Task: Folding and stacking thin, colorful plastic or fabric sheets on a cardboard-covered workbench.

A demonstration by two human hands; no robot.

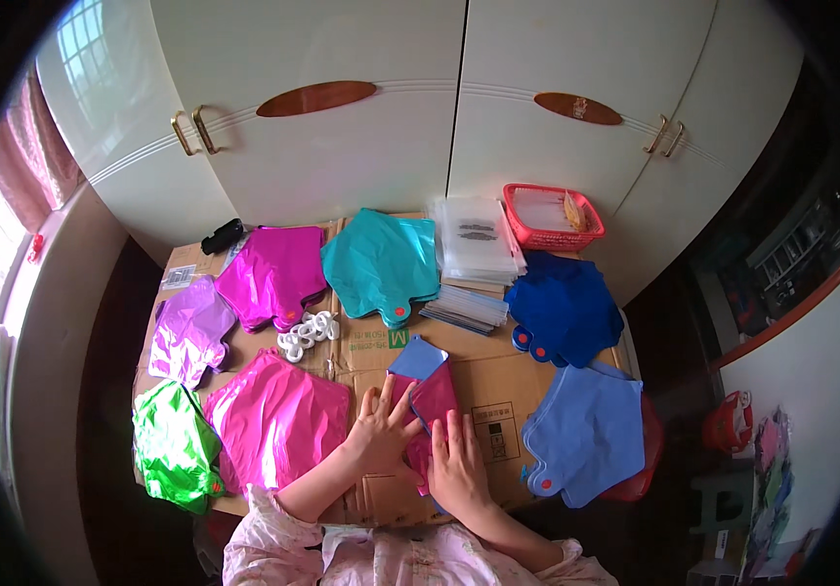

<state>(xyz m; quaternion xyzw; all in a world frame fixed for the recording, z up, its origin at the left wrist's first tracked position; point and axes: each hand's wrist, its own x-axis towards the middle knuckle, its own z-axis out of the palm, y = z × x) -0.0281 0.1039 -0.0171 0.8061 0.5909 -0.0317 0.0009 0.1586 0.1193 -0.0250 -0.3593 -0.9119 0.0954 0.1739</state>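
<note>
On the cardboard in front of me lies a narrow folded magenta foil piece point(439, 396), with a light-blue foil piece point(418, 358) showing at its far end. My left hand point(378, 432) rests on its left side, fingers spread. Across its near right part lies my right hand point(458, 471), fingers stretched out flat. Both palms face down, and the hands hide part of the fold. Flat foil stacks with rounded tabs, resembling uninflated balloons, surround it: a pink stack point(278, 415) nearest my left hand and a light-blue stack point(591, 435) to the right.
Around the cardboard point(366, 366) edge are green point(174, 439), lilac point(189, 332), magenta point(273, 273), teal point(381, 259) and dark-blue foil stacks point(567, 308). White rings point(308, 335), clear plastic bags point(474, 239), strips point(467, 309) and a red basket point(549, 237) are farther back, before white cabinets point(313, 161).
</note>
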